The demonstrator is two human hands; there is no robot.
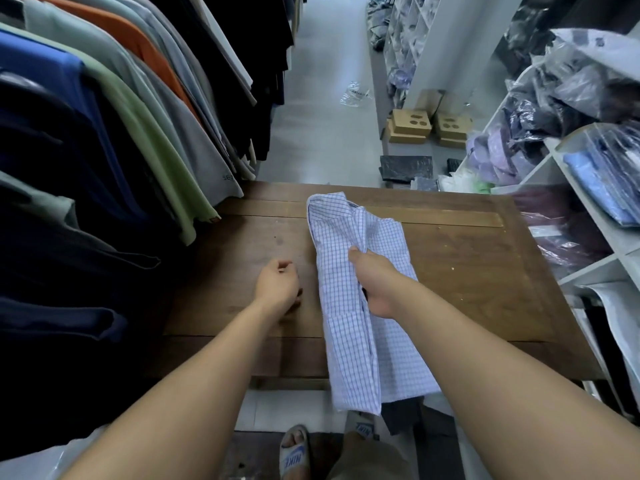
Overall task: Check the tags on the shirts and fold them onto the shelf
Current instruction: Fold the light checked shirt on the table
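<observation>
At the near edge of a wooden counter (467,271), a checked shirt (349,341) hung its hem over the side, above a person's sandalled feet (294,452). The shirt lay lengthwise on the wood, folded narrow, its collar at the far end. The right grip (375,282) was closed round a bunched fold along the shirt's middle, thumb on top. The left grip (277,284) hovered just left of the shirt, fingers loosely curled and holding nothing; whether it touched the counter could not be told. To the left, a row of hanging shirts (138,116) in blue, green, grey and orange draped over the counter's corner. To the right, white shelves (588,209) held bagged garments (561,98). Beyond the counter, cardboard boxes (410,126) sat on the pale floor (322,98) beside further shelving.
</observation>
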